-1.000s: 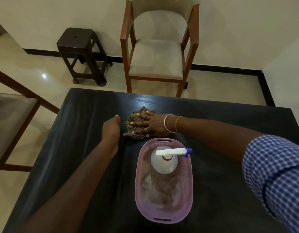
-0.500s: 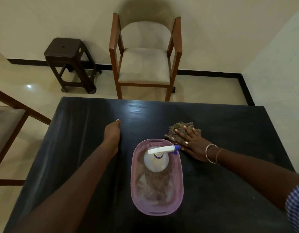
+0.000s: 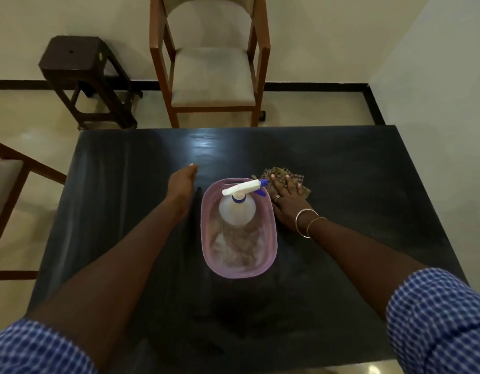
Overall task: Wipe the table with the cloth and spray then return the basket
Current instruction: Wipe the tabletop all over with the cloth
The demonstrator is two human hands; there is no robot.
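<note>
Head view: right hand (image 3: 286,203), fingers spread flat, presses crumpled checked cloth (image 3: 282,177) beside pink basket (image 3: 271,238).

Short sleeves (image 3: 438,317) of blue-and-white checked cloth are worn on both arms, the forearms being left bare. Two thin bangles (image 3: 309,222) (one silvery, one gold-toned) are seen at the right wrist, and a ring (image 3: 277,196) is worn on a right-hand finger.
</note>
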